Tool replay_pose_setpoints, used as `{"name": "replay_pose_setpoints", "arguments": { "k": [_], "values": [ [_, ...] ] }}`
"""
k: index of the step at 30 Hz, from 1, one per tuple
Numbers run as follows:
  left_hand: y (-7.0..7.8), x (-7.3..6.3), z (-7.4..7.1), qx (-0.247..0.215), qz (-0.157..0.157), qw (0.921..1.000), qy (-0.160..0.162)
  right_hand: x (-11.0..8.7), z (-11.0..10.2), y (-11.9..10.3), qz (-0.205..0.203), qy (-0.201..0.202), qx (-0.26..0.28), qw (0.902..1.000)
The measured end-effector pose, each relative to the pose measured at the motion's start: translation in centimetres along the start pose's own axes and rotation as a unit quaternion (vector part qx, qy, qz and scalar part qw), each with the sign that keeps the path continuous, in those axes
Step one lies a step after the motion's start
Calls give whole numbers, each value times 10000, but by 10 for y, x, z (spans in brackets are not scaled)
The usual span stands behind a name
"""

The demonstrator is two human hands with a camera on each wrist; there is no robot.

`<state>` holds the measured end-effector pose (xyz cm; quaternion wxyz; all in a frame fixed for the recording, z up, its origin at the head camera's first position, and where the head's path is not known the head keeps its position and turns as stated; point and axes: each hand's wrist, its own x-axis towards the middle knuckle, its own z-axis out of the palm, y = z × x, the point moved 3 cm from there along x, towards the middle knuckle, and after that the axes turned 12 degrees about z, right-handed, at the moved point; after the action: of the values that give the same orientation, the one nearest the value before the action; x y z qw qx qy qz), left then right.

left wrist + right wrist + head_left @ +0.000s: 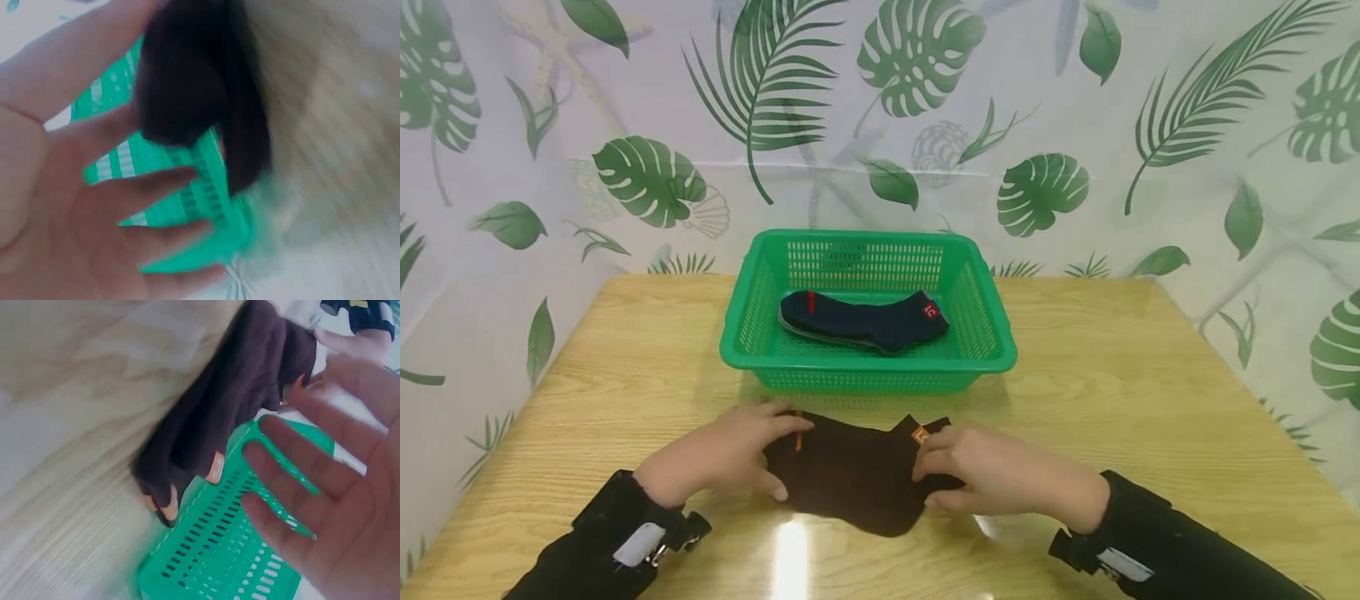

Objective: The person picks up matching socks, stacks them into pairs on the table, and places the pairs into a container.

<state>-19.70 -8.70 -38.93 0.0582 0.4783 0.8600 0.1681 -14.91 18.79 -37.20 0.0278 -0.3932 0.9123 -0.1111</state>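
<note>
Dark brown ankle socks lie flat together on the table, toe to the left and orange-labelled cuffs to the right. My left hand rests at the toe end, fingertips on the fabric and thumb at the near edge. At the cuffs, my right hand has its fingers over the label area. Both wrist views show loosely spread fingers. The socks look blurred in the left wrist view. In the right wrist view, orange labels show on the cuffs of the socks, apart from the nearest fingers.
Behind the socks stands a green perforated plastic basket. Inside it lie dark navy socks with a red label and red toe mark. The wooden table meets a leaf-patterned cloth backdrop at the back and sides.
</note>
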Motion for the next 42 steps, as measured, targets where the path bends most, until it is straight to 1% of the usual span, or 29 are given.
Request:
{"name": "replay_pose_setpoints", "arguments": {
  "k": [1, 2, 4, 5, 7, 8, 9, 11, 12, 14, 16, 18, 20, 22, 24, 26, 29, 31, 33, 34, 35, 37, 38, 40, 42],
  "values": [
    [-2, -3, -2, -37, -274, 9996, 32, 1, 0, 2, 240, 51, 40, 9997],
    [-3, -4, -4, -24, -515, 9985, 174, 2, 0, 5, 544, 162, 13, 9984],
    [-5, -6, -6, 105, -916, 9949, 401, 5, 1, 10, 1155, 424, -81, 9924],
    [-4, -6, -4, 158, -1109, 9929, 401, 6, 3, 12, 1444, 470, -83, 9884],
    [-2, -8, 0, 267, -1462, 9886, 226, 10, 10, 17, 1941, 475, -203, 9796],
    [-1, -7, 3, 317, -1573, 9870, 109, 12, 14, 18, 2177, 446, -243, 9747],
    [1, -7, 6, 345, -1670, 9853, 9, 14, 19, 20, 2381, 418, -280, 9699],
    [2, -6, 8, 351, -1733, 9842, -47, 16, 25, 23, 2689, 407, -274, 9619],
    [1, -4, 10, 317, -1724, 9845, -8, 16, 26, 24, 2772, 442, -213, 9596],
    [-1, -3, 7, 69, -1672, 9859, 26, 16, 23, 26, 2798, 542, 71, 9585],
    [-2, -2, 1, -329, -1526, 9876, 168, 14, 15, 28, 2756, 571, 489, 9583],
    [-4, -3, -6, -786, -1382, 9867, 325, 11, 6, 30, 2686, 529, 1058, 9560],
    [-4, -4, -14, -1292, -1246, 9825, 505, 7, -1, 33, 2731, 473, 1527, 9486],
    [-6, -6, -18, -1751, -1181, 9747, 726, 4, -5, 36, 2749, 446, 1967, 9401],
    [-9, -8, -21, -2128, -1169, 9657, 917, 0, -7, 40, 2753, 401, 2515, 9270],
    [-12, -10, -22, -2453, -1184, 9558, 1106, -3, -7, 42, 2744, 390, 3055, 9109],
    [-16, -13, -23, -2886, -1289, 9387, 1375, -7, -7, 44, 2865, 364, 3844, 8768],
    [-18, -16, -24, -3124, -1352, 9282, 1499, -8, -7, 45, 2928, 378, 4149, 8606],
    [-19, -17, -25, -3302, -1414, 9200, 1567, -8, -7, 46, 2968, 309, 4370, 8485],
    [-20, -18, -25, -3370, -1436, 9172, 1567, -8, -6, 46, 2975, 248, 4406, 8466],
    [-20, -18, -25, -3366, -1463, 9174, 1537, -7, -4, 46, 2974, 162, 4429, 8457],
    [-20, -17, -22, -3224, -1505, 9238, 1412, -6, 0, 47, 2963, -19, 4384, 8485],
    [-20, -16, -20, -3124, -1529, 9281, 1331, -5, 3, 47, 2950, -103, 4315, 8524],
    [-21, -12, -14, -2828, -1563, 9396, 1129, -5, 10, 49, 3022, -222, 4141, 8583],
    [-21, -7, -7, -2432, -1594, 9523, 924, -5, 17, 50, 3129, -306, 4029, 8596]
  ]
}}
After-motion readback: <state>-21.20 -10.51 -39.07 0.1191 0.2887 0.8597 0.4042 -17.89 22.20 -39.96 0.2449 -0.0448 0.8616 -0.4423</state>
